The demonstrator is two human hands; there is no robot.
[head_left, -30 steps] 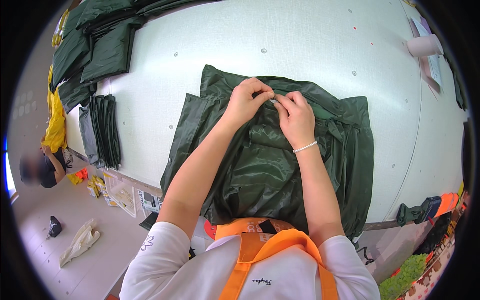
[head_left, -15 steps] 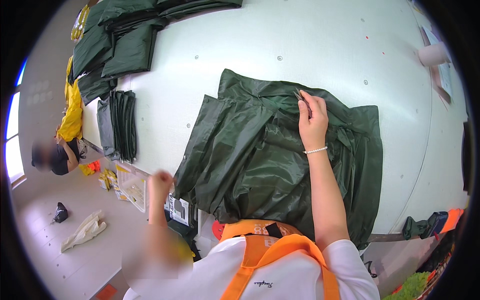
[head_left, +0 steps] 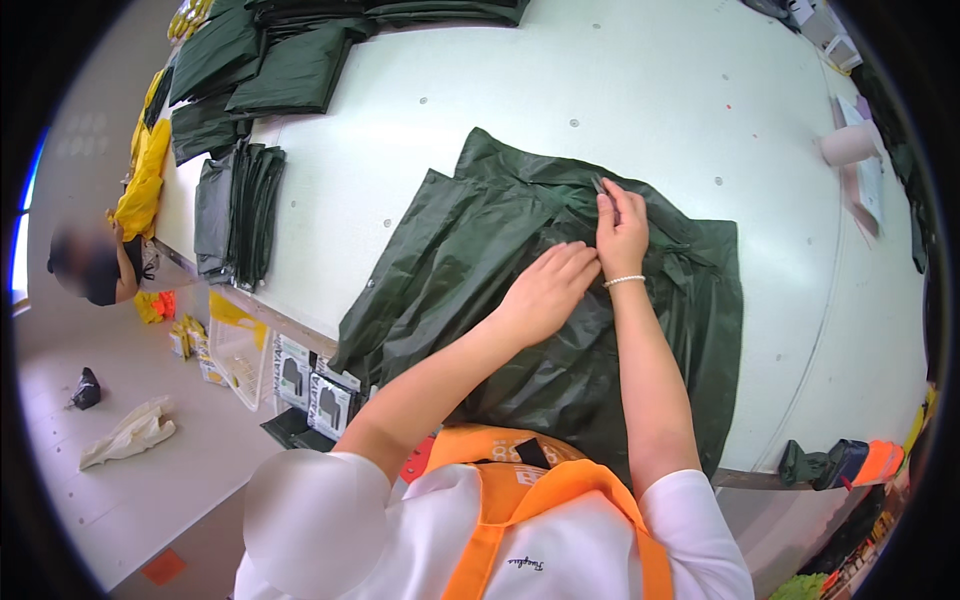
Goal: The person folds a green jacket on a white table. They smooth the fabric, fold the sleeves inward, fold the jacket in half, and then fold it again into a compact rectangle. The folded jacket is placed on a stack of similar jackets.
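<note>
A dark green waterproof garment (head_left: 420, 290) with a shiny surface and a snap-buttoned edge is spread over the white table in front of me. My right hand (head_left: 622, 228) rests near its upper part, fingers closed round a small metal tool with a pointed tip (head_left: 599, 186), which looks like thread snips. Most of the tool is hidden in the palm. My left hand (head_left: 548, 290) lies on the garment with fingers stretched out, their tips beside the heel of my right hand. Whether they touch it I cannot tell.
Folded dark green garments (head_left: 290, 75) are piled at the far left, with a row of folded ones (head_left: 240, 215) nearer. A white basket (head_left: 238, 350) and packaged items (head_left: 328, 400) sit by the table's left edge. A paper roll (head_left: 850, 146) stands right. Another person (head_left: 95, 262) handles yellow material.
My left hand has come from the table's left edge onto the garment, beside my right hand. The right hand stays on the garment with the small tool. The view has shifted slightly.
</note>
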